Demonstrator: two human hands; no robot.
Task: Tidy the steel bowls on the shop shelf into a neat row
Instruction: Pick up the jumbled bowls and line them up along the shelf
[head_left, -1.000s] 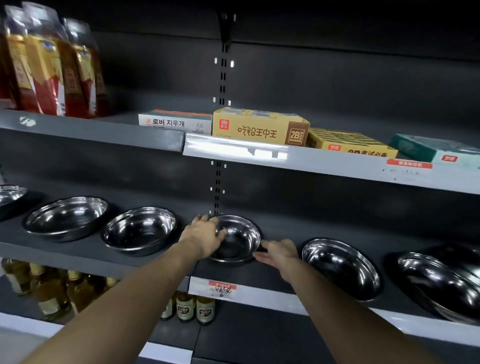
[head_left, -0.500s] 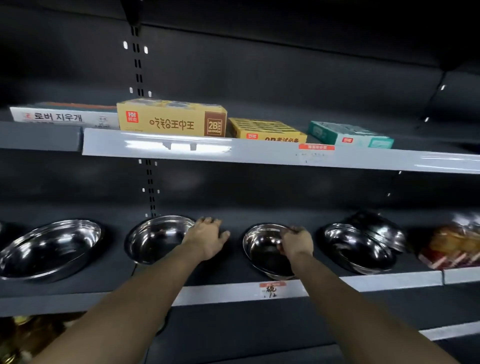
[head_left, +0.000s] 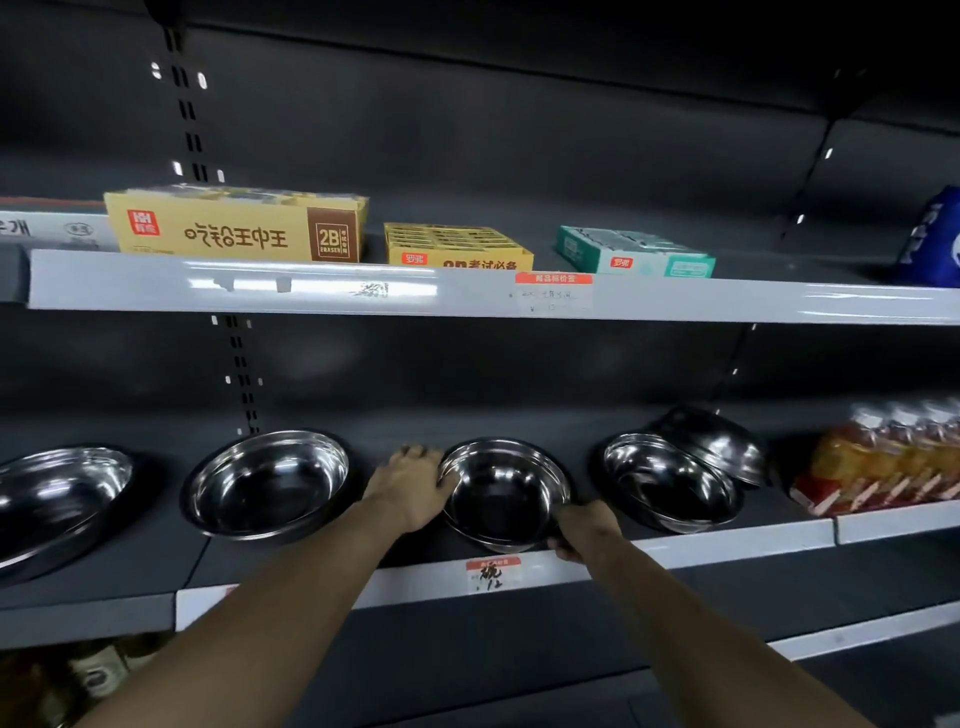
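1. Head view: your left hand (head_left: 415, 486) rests against the left rim of the middle bowl (head_left: 503, 496), fingers loosely curved along it.
2. Your right hand (head_left: 584, 530) grips the bowl's front-right rim, fingers curled on it.
3. The bowl sits on the dark shelf (head_left: 291, 564), near its front edge, above a price tag (head_left: 492, 574).
4. A second bowl (head_left: 267, 483) lies to the left and a third (head_left: 57, 499) further left; a stack (head_left: 675, 480) lies to the right, beside snack packs (head_left: 888, 457).
5. Boxes (head_left: 234, 226) stand on the shelf above.
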